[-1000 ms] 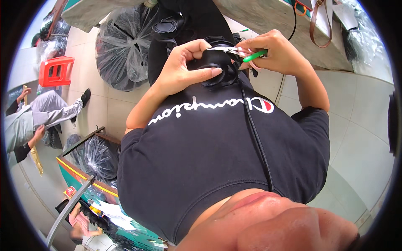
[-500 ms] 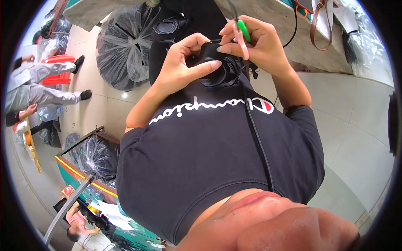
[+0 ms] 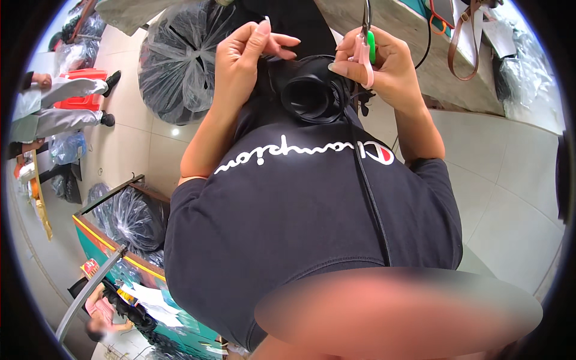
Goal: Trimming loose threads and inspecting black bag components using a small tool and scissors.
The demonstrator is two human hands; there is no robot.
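A soft, glossy black piece with a round hollow opening rests in my lap against my shirt; its exact kind is unclear. My left hand is raised apart from it, to its upper left. Thumb and forefinger press together at the tips, the other fingers reach loosely to the right, and anything pinched is too small to see. In my right hand are small scissors with pink handles and a green part, blades pointing away from me. Those fingers sit beside the black piece's right edge. A black cord runs from my neck toward the piece.
A large plastic-wrapped black bundle stands on the floor at left. A worktable edge lies far right, with a brown strap hanging over it. At lower left is a green-sided table. Two other people are at far left and lower left.
My left hand has let go of the black piece and lifted away to the left. The scissors have turned more upright in my right hand. The black piece's opening shows more fully.
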